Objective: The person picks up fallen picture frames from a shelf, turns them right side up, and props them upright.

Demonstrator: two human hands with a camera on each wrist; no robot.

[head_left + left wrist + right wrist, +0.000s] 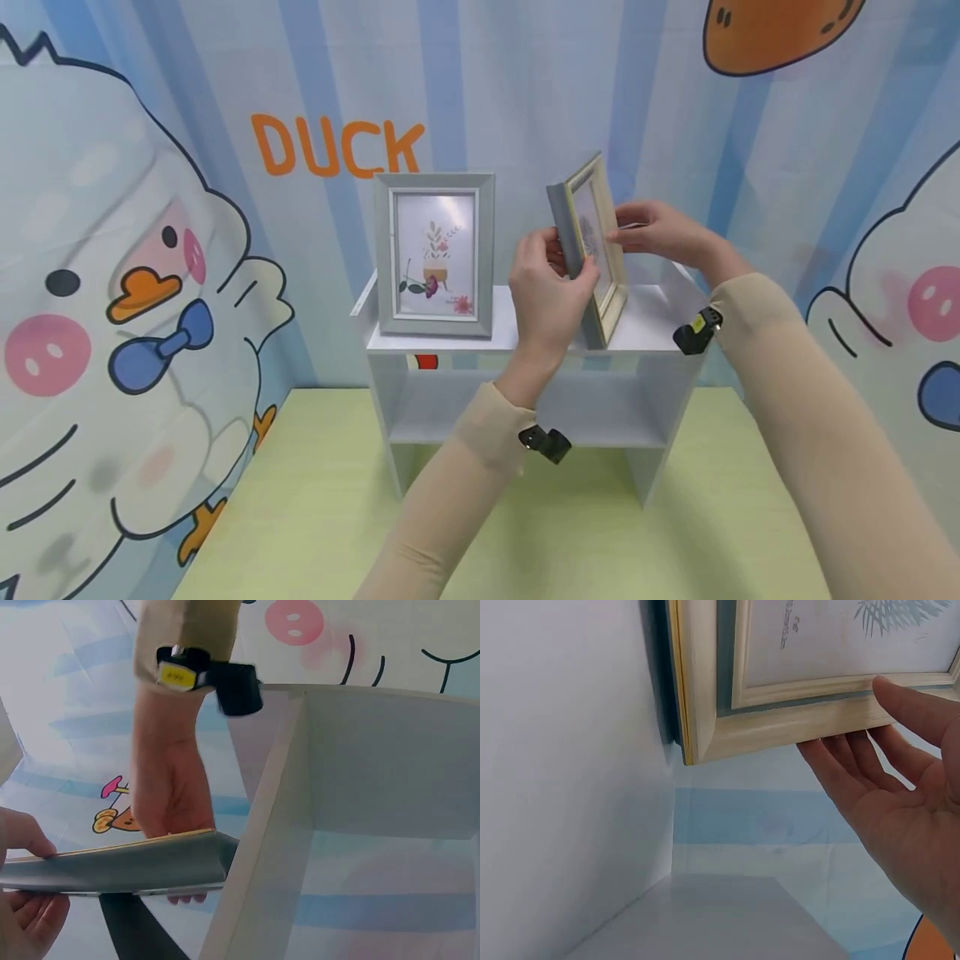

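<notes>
A cream-and-gold picture frame [609, 250] with a plant print stands turned sideways at the right of the white shelf's top [645, 321]. My left hand [551, 279] grips its near edge, thumb on one side and fingers on the other. On the far edge, my right hand [660, 233] pinches the frame; in the right wrist view its thumb lies on the front and its fingers behind. The left wrist view shows the frame's grey side [120, 866] and a dark stand leg [131, 922]. To the left, a grey picture frame [483, 258] with a flowerpot print stands upright.
The white shelf has a lower board [600, 408] and raised side panels [365, 296]. It stands on a pale yellow-green table [322, 500]. Behind hangs a blue-striped curtain [517, 83] with cartoon ducks and the word DUCK.
</notes>
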